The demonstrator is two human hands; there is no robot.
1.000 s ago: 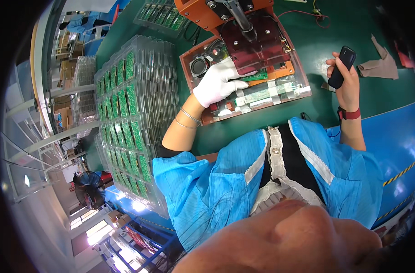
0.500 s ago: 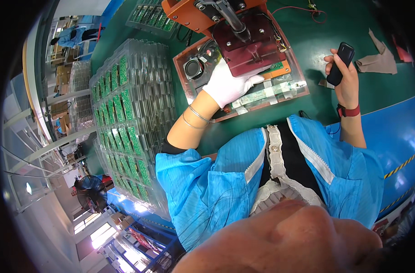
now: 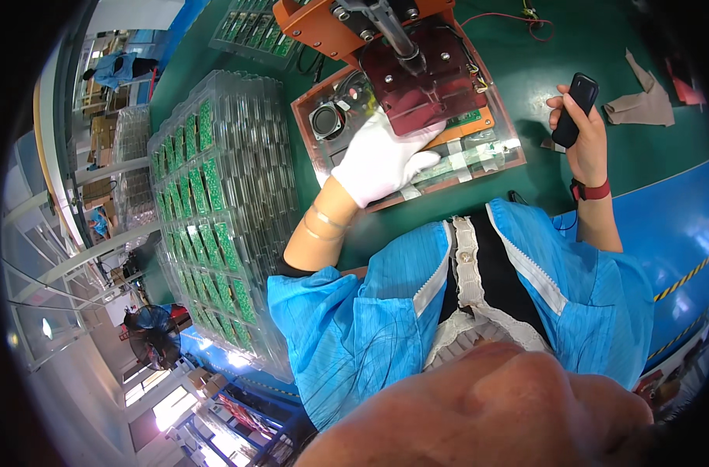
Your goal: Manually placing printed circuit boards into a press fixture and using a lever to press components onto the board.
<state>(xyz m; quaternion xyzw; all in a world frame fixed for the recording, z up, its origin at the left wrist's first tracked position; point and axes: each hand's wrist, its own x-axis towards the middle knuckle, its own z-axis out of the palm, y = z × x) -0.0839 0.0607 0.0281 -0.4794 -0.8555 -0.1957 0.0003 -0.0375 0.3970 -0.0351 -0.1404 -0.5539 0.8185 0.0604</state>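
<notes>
My left hand (image 3: 375, 165), in a white glove, reaches in under the dark red see-through plate (image 3: 428, 89) of a press fixture. Its thumb stands apart from the stretched fingers, whose tips are partly hidden by the plate. Beside those fingers, a green circuit board (image 3: 468, 117) shows in part on an orange block (image 3: 479, 127). A round black speaker (image 3: 326, 122) lies left of the glove in the fixture's base. Bare and off to the right, my right hand (image 3: 586, 152) is closed around a small oblong black handheld device (image 3: 576, 109), held above the green table.
Stacked clear trays (image 3: 249, 179) of green circuit boards stand left of the fixture. Another tray (image 3: 253, 33) of boards lies at the far left. The orange press arm (image 3: 319, 27) hangs over the fixture. A beige cloth (image 3: 642, 105) and a thin red wire (image 3: 518, 17) lie at the right.
My left hand has drawn back a little toward me and to the left, its thumb now farther from the plate. The right hand keeps its hold on the black device.
</notes>
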